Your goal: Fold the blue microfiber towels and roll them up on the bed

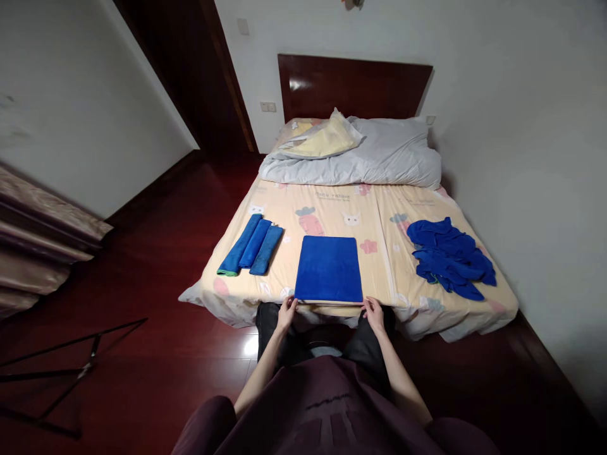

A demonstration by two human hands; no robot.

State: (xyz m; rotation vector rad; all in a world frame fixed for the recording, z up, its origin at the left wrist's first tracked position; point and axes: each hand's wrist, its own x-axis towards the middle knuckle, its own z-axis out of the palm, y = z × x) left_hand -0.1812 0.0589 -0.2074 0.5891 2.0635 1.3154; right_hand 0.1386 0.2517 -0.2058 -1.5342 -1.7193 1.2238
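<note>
A blue cloth towel (328, 268) lies flat and squared out at the near edge of the bed. My left hand (287, 311) pinches its near left corner, fingers closed. At the near right corner, my right hand (374, 313) holds the edge in the same way, thumb and fingers together. To the left, several rolled or folded blue towels (255, 246) lie side by side, one with a green edge. A crumpled heap of blue towels (450, 256) rests on the right side of the bed.
The bed (379, 218) has a patterned cream sheet, with a bunched grey quilt (393, 151) before the dark wooden headboard (351, 88). Black tripod legs (88, 366) stand on the red floor at left. A curtain (38, 253) hangs at the far left.
</note>
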